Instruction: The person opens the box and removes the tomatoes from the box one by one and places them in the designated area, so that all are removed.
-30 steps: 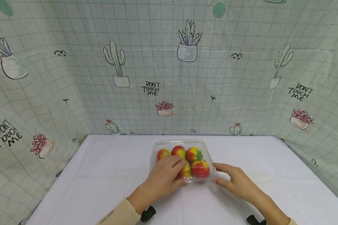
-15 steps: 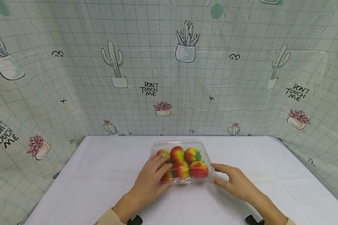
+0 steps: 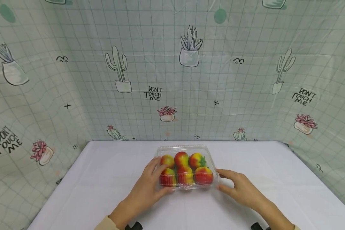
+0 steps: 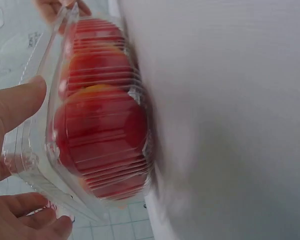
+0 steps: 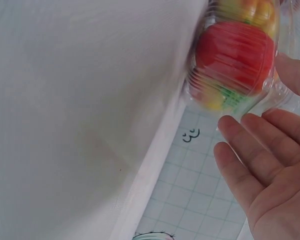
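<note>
A clear plastic clamshell box (image 3: 187, 147) sits on the white table, its lid over several red-and-yellow fruits (image 3: 185, 175) in two rows. One fruit shows green leaves at its side. My left hand (image 3: 145, 185) is at the box's left side, thumb at the front edge and fingers along the left rim. In the left wrist view its thumb (image 4: 27, 100) lies against the lid edge, with the other fingers loosely bent. My right hand (image 3: 242, 188) is at the right side, fingertips right at the rim. Its fingers (image 5: 250, 150) are nearly straight in the right wrist view.
A white cloth covers the table (image 3: 112, 166). Behind it and along both sides hangs a pale green grid curtain (image 3: 149, 60) printed with potted plants and lettering. Black straps (image 3: 134, 226) show at both wrists.
My left hand has moved left, from over the front fruits to the box's left side, uncovering the front row. The right hand stays at the right rim.
</note>
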Available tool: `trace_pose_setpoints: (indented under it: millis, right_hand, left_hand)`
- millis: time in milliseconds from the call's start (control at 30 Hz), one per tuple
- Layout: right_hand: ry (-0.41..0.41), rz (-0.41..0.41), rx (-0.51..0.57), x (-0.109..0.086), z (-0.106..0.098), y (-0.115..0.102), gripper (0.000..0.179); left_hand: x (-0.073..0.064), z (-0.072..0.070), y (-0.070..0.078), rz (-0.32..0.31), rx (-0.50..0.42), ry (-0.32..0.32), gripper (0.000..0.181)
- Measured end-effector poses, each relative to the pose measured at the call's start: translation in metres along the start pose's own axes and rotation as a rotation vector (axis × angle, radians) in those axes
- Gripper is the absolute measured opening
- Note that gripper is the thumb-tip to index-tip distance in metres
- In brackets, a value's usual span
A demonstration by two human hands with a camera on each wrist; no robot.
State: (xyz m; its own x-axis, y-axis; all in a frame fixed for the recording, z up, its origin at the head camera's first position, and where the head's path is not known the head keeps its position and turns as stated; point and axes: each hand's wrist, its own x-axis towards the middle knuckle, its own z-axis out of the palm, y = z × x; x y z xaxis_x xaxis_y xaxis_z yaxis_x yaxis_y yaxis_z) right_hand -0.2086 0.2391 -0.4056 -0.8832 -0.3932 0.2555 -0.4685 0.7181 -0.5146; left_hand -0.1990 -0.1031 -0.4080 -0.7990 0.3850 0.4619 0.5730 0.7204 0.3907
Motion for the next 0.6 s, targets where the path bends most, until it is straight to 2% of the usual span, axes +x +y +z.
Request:
trace_pose_setpoints:
  millis: [233, 400, 600]
  right_hand:
    - [0.0, 0.009, 0.004, -0.0008, 0.0014, -0.0003, 0.054]
    - [0.017, -0.004, 0.001, -0.001, 0.003, 0.001, 0.056]
    - [0.041, -0.003, 0.032, -0.0003, 0.0041, 0.0011, 0.067]
  left_hand:
    - [-0.0029, -0.0029, 0.0005, -0.087, -0.092, -0.046, 0.081]
    - [-0.0049, -0.0019, 0.0011, -0.108, -0.128, -0.068, 0.08]
    - [-0.0041, -0.0032, 0.001, -0.121, -0.127, -0.061, 0.078]
